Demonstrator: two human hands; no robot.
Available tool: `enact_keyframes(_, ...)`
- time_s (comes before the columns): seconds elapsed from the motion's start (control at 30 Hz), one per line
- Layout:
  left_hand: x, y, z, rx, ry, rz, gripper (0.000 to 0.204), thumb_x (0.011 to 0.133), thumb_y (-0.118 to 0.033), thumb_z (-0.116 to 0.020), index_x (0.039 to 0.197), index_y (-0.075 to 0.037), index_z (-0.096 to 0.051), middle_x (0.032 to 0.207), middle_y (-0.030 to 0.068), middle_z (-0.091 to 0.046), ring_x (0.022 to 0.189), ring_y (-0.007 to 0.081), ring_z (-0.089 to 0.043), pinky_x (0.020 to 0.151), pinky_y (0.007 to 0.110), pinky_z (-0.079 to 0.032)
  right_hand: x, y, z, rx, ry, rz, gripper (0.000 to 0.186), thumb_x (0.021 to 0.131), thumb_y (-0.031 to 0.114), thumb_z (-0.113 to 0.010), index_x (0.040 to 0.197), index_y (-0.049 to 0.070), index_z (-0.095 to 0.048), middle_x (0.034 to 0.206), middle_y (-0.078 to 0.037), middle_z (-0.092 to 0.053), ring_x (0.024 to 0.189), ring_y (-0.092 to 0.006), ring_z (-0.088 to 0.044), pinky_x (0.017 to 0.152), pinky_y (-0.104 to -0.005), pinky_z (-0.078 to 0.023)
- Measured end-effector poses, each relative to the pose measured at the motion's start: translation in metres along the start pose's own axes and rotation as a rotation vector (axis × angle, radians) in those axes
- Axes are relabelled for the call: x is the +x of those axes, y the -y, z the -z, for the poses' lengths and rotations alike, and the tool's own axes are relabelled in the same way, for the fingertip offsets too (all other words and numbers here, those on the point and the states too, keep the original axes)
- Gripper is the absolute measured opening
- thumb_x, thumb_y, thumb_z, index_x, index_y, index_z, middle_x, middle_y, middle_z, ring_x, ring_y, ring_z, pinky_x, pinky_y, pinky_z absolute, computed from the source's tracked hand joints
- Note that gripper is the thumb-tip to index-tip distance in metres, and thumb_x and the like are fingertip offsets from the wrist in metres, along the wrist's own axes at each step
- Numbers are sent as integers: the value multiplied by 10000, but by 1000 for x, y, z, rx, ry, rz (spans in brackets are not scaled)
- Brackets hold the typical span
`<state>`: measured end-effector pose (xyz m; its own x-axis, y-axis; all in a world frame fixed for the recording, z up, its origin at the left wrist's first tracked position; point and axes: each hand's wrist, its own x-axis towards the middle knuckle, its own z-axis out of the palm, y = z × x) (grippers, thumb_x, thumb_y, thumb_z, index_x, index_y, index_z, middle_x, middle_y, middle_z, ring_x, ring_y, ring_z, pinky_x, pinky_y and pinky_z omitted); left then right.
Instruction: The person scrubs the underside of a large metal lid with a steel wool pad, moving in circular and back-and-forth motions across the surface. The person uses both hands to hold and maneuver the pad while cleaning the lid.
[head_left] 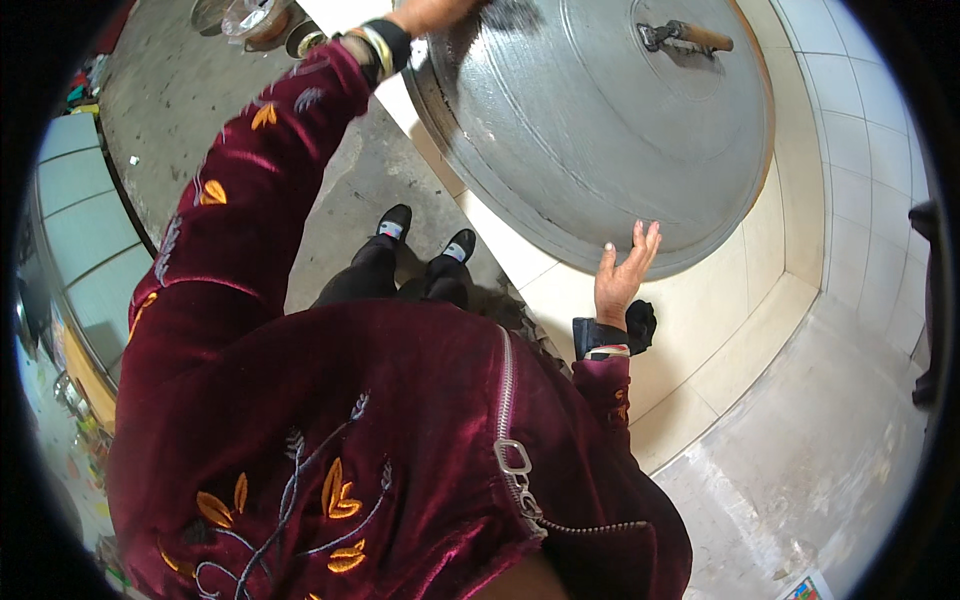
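Observation:
A large round grey metal lid [600, 130] lies on a cream-tiled counter, its surface shiny and wet-looking. A metal bracket with a wooden handle [705, 38] is fixed on it. My left hand [435, 14] reaches over the lid's far left edge; its fingers run out of the picture at the top. Near them a dark, blurred patch shows on the lid; I cannot tell what it is. My right hand [624, 280] is open, fingers apart, at the lid's near rim, holding nothing. A black bunched item [641, 326] shows beside my right wrist.
The tiled counter [700, 345] surrounds the lid, with a white tiled wall [860, 160] on the right. A pale grey slab [790, 450] adjoins it at lower right. On the concrete floor [190, 110] at far left stand bowls and a basin [262, 22]. Pale green tiles [85, 190] line the left.

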<state>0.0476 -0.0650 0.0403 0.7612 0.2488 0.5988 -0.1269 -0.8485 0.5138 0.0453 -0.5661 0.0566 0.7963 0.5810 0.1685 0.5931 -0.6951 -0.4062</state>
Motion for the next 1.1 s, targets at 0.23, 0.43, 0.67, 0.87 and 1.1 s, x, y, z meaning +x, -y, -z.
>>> enact_keyframes(0.23, -17, -71, -21, 228, 288, -327, 253, 827, -83, -643, 1069, -93, -572, 1011, 94, -566, 988, 291, -568, 905, 401, -459, -2, 2, -3, -29, -43, -18, 647, 838, 32, -642, 1431, 68, -385, 1562, -211, -270, 1448, -439, -217, 1173, -511, -228)
enact_keyframes(0.43, -19, -208, -53, -41, 679, -583, 489, 816, -162, -696, 1260, -46, -526, 1356, 147, -490, 1273, 308, -475, 1066, 395, -423, 1, 14, 0, -23, -83, -142, 649, 839, 53, -654, 1435, 130, -408, 1579, -114, -277, 1471, -348, -219, 1175, -471, -225)
enact_keyframes(0.67, 66, -210, -133, 64, 783, -666, 503, 887, -158, -634, 1341, -22, -466, 1430, 177, -451, 1295, 357, -454, 1083, 409, -392, -7, 11, 2, 48, -111, -133, 688, 821, 101, -694, 1446, 144, -410, 1575, -100, -281, 1470, -329, -226, 1164, -466, -260)
enact_keyframes(0.87, 148, -229, -231, 119, 852, -682, 481, 914, -135, -600, 1352, -7, -449, 1442, 200, -439, 1316, 377, -438, 1095, 421, -380, -9, 5, 1, 102, -127, -139, 734, 783, 102, -736, 1441, 127, -413, 1571, -108, -283, 1459, -338, -245, 1160, -481, -261)
enact_keyframes(1.1, 233, -248, -328, 351, 945, -582, 440, 991, -220, -500, 1373, -14, -424, 1407, 227, -472, 1300, 400, -451, 1081, 448, -388, -10, 2, 2, 166, -113, -187, 574, 884, 111, -611, 1433, 159, -450, 1567, -52, -309, 1460, -288, -249, 1177, -481, -268)
